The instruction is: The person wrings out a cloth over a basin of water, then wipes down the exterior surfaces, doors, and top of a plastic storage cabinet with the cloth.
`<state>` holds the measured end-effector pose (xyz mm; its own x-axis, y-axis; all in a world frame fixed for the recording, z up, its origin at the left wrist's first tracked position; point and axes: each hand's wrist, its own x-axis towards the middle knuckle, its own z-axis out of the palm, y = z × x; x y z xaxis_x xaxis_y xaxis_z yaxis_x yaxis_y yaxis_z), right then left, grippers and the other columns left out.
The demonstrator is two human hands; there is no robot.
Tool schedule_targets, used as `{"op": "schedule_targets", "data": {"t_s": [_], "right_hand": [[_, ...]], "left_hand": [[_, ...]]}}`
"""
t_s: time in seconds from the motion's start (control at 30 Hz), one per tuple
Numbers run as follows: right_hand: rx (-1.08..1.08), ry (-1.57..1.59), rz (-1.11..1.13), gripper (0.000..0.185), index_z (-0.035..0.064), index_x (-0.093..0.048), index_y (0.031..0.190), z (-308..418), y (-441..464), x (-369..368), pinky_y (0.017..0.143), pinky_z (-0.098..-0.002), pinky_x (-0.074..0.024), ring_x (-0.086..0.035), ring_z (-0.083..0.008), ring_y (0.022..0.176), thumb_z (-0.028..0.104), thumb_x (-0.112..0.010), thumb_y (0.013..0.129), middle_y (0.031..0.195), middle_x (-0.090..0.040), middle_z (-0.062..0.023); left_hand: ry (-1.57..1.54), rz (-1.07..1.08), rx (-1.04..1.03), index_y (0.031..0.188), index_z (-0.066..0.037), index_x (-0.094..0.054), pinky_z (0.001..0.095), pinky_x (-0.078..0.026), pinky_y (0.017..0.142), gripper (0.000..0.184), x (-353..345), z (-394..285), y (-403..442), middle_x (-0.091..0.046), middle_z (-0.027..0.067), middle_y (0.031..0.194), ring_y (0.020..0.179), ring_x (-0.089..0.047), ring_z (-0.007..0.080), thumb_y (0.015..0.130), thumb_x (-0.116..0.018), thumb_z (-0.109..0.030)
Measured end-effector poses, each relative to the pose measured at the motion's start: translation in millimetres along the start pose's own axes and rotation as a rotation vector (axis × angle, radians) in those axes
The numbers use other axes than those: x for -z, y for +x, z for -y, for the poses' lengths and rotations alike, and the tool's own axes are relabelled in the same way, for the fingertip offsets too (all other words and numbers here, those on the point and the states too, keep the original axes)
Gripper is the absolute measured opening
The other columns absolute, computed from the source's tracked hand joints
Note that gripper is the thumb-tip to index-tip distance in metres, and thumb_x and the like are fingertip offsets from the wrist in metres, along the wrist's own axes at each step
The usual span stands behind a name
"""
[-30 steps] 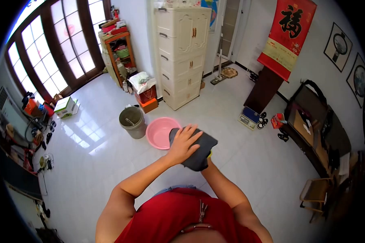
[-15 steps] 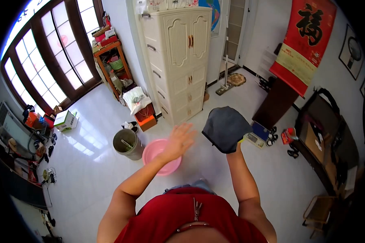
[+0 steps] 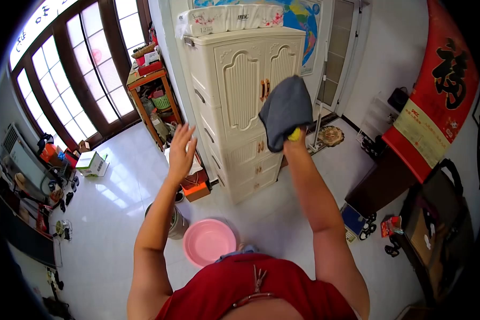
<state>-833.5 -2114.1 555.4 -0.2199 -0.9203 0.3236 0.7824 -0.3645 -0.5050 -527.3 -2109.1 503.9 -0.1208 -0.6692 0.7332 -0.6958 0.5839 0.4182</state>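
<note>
My right hand (image 3: 295, 140) grips a dark grey cloth (image 3: 288, 109) by its lower edge, where a bit of yellow shows. The cloth is held up in front of the cream cabinet's (image 3: 240, 90) doors and overlaps the right one; whether it touches them I cannot tell. My left hand (image 3: 182, 153) is raised with its fingers stretched out and nothing in it, left of the cabinet's drawer side. Below, on the floor, a pink basin (image 3: 209, 242) stands near my body. A grey bucket (image 3: 178, 224) beside it is partly hidden by my left forearm.
Wrapped tissue packs (image 3: 242, 18) lie on top of the cabinet. An orange box (image 3: 196, 191) stands at its left foot, and a wooden shelf (image 3: 153, 85) behind. To the right are a red hanging scroll (image 3: 429, 122), shoes (image 3: 367, 228) and a dark open case (image 3: 442, 213).
The grey cloth has gone up and slightly left, to the cabinet doors, with my right hand. My left hand has shifted up and left, away from above the basin. The view has tilted upward.
</note>
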Motion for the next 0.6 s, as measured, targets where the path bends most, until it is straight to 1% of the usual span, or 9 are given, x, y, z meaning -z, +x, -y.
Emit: {"op": "schedule_targets", "data": {"t_s": [0.07,0.17,0.2,0.27,0.33,0.37,0.47,0.5,0.6], "right_hand": [[0.178,-0.175,0.159,0.061,0.0128,-0.026,0.152,-24,60,10,0.11,-0.0444,-0.0374,-0.047,-0.0267,0.128,0.043,-0.041,0.101,0.149,-0.039,-0.0032],[0.301,-0.259,0.271,0.06,0.0137,-0.021,0.155,-8,101,-38,0.115,-0.0328,-0.0203,-0.03,-0.0197,0.14,0.034,-0.044,0.103,0.157,-0.025,-0.0036],[0.568,-0.633,0.251,0.061,0.0132,-0.021,0.155,-6,114,-48,0.115,-0.0353,-0.0203,-0.028,-0.024,0.142,0.033,-0.045,0.103,0.157,-0.024,-0.008],[0.872,-1.054,0.248,0.061,0.0119,-0.023,0.154,-11,158,-58,0.116,-0.0401,-0.0207,-0.026,-0.0324,0.143,0.033,-0.047,0.101,0.157,-0.023,-0.0167],[0.975,-1.148,0.276,0.064,0.0106,-0.03,0.151,-23,197,-65,0.114,-0.0445,-0.0223,-0.028,-0.0426,0.139,0.037,-0.053,0.097,0.153,-0.027,-0.0243],[1.047,-1.179,0.268,0.065,0.0156,-0.035,0.15,-36,219,-66,0.113,-0.0502,-0.0212,-0.03,-0.0461,0.136,0.042,-0.056,0.094,0.151,-0.03,-0.0247],[1.046,-1.597,0.292,0.068,0.0233,-0.036,0.149,-85,262,-53,0.111,-0.0589,-0.0193,-0.033,-0.0488,0.132,0.047,-0.059,0.09,0.149,-0.033,-0.0241],[1.052,-1.605,0.314,0.069,0.0269,-0.038,0.148,-111,271,-41,0.108,-0.0625,-0.0211,-0.035,-0.0481,0.129,0.049,-0.061,0.087,0.148,-0.034,-0.0209],[1.108,-1.581,0.317,0.066,0.0277,-0.043,0.144,-158,261,6,0.102,-0.0659,-0.0257,-0.037,-0.0459,0.125,0.05,-0.062,0.085,0.146,-0.035,-0.0189]], "left_hand": [[0.04,-0.096,-0.086,0.131,-0.007,-0.058,0.044,-0.033,0.11,0.038,-20,19,62,-0.05,0.0186,0.14,0.136,-0.039,0.038,0.096,-0.056,-0.02],[0.1,-0.207,-0.211,0.137,-0.008,-0.052,0.0452,-0.032,0.11,0.044,-36,25,158,-0.048,0.0198,0.142,0.136,-0.039,0.0394,0.096,-0.056,-0.023],[0.12,-0.247,-0.237,0.137,-0.008,-0.052,0.0456,-0.032,0.111,0.044,-39,19,188,-0.048,0.0193,0.142,0.136,-0.039,0.039,0.096,-0.056,-0.024],[0.122,-0.354,-0.313,0.138,-0.01,-0.051,0.0453,-0.032,0.11,0.045,-51,17,244,-0.048,0.0162,0.143,0.135,-0.04,0.0385,0.097,-0.055,-0.026],[0.212,-0.396,-0.395,0.134,-0.01,-0.055,0.0442,-0.034,0.109,0.041,-57,11,285,-0.051,0.0139,0.141,0.135,-0.04,0.0381,0.097,-0.055,-0.026],[0.258,-0.42,-0.433,0.132,-0.011,-0.056,0.0437,-0.034,0.109,0.039,-61,11,301,-0.052,0.0127,0.139,0.135,-0.041,0.0379,0.097,-0.055,-0.026],[0.278,-0.359,-0.481,0.118,-0.009,-0.066,0.039,-0.043,0.097,0.029,-76,30,327,-0.064,0.0106,0.119,0.118,-0.054,0.0345,0.096,-0.056,-0.025],[0.241,-0.376,-0.444,0.112,-0.009,-0.068,0.0384,-0.044,0.091,0.026,-80,32,325,-0.064,0.0097,0.11,0.109,-0.055,0.0328,0.095,-0.056,-0.024],[0.138,-0.425,-0.34,0.096,-0.007,-0.073,0.0367,-0.045,0.073,0.022,-84,22,323,-0.065,0.0072,0.084,0.079,-0.057,0.0277,0.093,-0.058,-0.023]]}}
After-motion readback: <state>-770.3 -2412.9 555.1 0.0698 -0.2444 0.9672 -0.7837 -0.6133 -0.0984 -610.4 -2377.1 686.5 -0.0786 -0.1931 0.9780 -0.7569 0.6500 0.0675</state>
